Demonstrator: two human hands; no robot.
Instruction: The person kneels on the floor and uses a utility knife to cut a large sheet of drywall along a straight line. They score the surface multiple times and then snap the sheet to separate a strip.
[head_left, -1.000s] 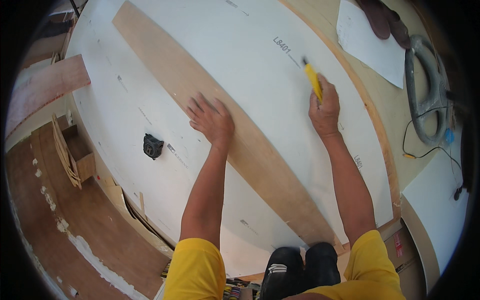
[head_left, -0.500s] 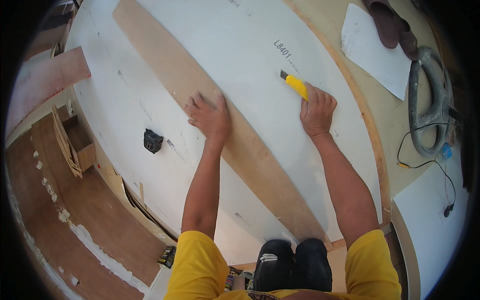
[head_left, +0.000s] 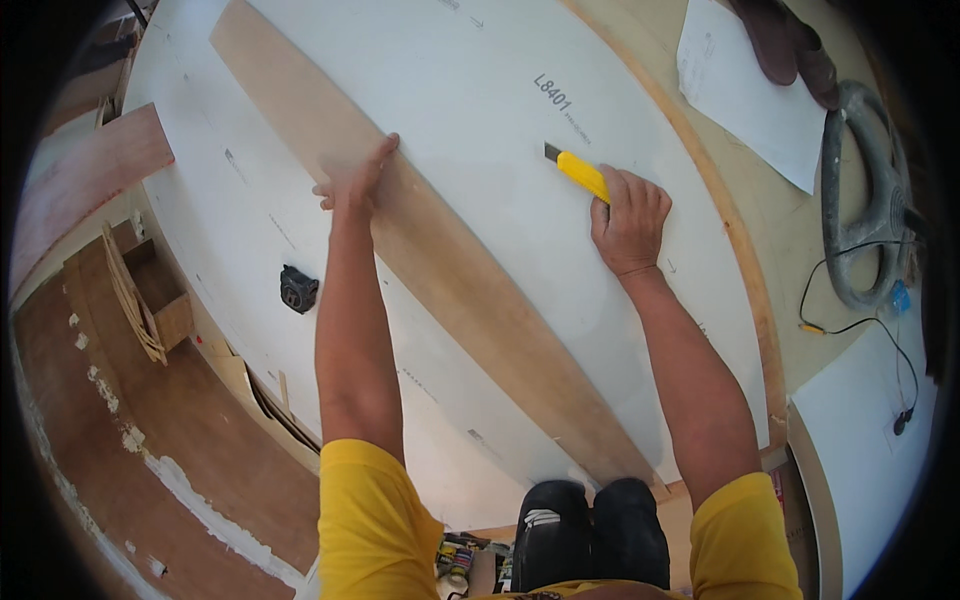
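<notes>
My left hand (head_left: 355,182) grips across the long, tapered wooden strip (head_left: 480,330), thumb at its right edge and fingers curled at its left. The strip lies diagonally on a large white board (head_left: 460,120). My right hand (head_left: 630,225) is closed on a yellow utility knife (head_left: 582,175), held over the board to the right of the strip, its dark blade pointing up and left. A small black tape measure (head_left: 298,288) lies on the board left of my left forearm. My knees are at the board's near edge.
A reddish plank (head_left: 90,190) and wooden box (head_left: 160,300) are left, above a brown surface streaked white (head_left: 200,520). On the right are dark slippers (head_left: 770,45), a paper sheet (head_left: 745,110), a grey oval loop (head_left: 865,200) and a thin cable (head_left: 860,325).
My left hand has slid up and left along the strip, its spread fingers now gripping the edges. My right hand moved left, the knife tilting leftward. The strip sits slightly farther left.
</notes>
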